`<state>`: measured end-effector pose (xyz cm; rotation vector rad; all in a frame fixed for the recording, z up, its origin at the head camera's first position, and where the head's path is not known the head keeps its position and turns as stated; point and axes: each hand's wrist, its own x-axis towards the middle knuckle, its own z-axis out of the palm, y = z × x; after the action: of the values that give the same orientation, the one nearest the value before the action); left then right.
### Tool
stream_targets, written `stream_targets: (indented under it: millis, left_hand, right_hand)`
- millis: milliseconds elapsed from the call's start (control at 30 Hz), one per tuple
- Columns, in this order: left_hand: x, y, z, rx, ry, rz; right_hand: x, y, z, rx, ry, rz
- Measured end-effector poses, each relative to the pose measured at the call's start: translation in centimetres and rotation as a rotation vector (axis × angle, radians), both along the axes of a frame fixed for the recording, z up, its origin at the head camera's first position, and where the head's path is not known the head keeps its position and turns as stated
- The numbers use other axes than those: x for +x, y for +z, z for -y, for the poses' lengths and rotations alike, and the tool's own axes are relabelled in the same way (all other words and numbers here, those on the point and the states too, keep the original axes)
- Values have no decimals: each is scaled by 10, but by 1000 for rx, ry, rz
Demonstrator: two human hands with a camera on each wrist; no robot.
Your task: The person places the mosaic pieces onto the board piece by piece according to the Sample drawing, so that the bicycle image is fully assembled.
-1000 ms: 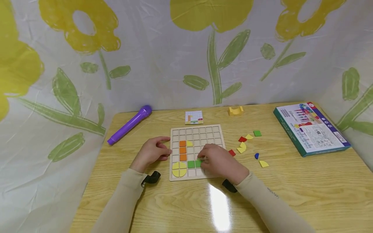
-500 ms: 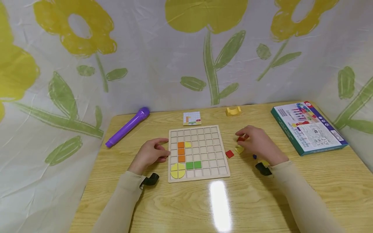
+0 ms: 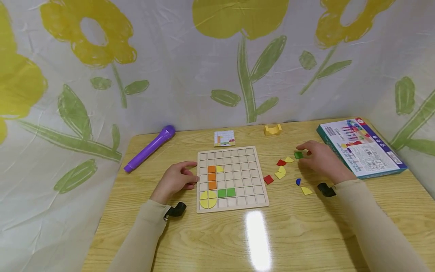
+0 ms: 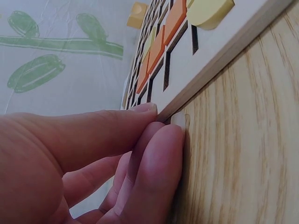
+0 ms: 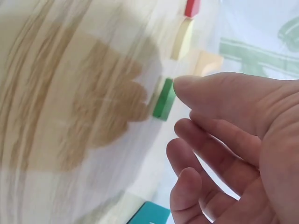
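Observation:
A wooden grid board [image 3: 244,202] lies on the table, holding orange squares [image 3: 212,177], green squares [image 3: 226,192] and yellow quarter-circle tiles [image 3: 208,199]. At its left edge my left hand [image 3: 176,177] pinches the rim with thumb and fingertips, seen closely in the left wrist view. My right hand [image 3: 321,160] is over a loose green square tile [image 3: 298,155], thumb and index finger spread around it. In the right wrist view the thumb tip meets the green tile's edge, while the other fingers stay apart from it. The tile appears to be resting on the table.
Loose red [image 3: 268,179], yellow [image 3: 280,175] and blue [image 3: 298,181] tiles lie right of the board. A pattern card [image 3: 224,138] and a yellow arch block [image 3: 273,130] sit behind it. A purple microphone [image 3: 149,149] lies left, a boxed game [image 3: 361,147] right.
My right hand has left the board after the second green square, passed over the loose tiles and moved right to the loose green square. My left hand stays at the board's edge.

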<state>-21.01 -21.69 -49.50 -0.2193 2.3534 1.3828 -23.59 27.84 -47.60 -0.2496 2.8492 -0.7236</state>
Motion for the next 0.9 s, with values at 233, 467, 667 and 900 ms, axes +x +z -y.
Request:
stream_targets:
  millis: [233,467,667,900]
  left_hand:
    - [0,-1,0,-13,-1,-2]
    - [0,0,0,-17,3,-2]
    - [0,1,-1,-9,4,-5]
    - [0,0,-1,-4,11,-7]
  right_hand:
    - [-4,-5,-1,21,12,18]
    - [-5,-8,-2,31,30,-16]
    - [-8,-10,-2,29,14,-7]
    - [-11,-11,0,42,-1,17]
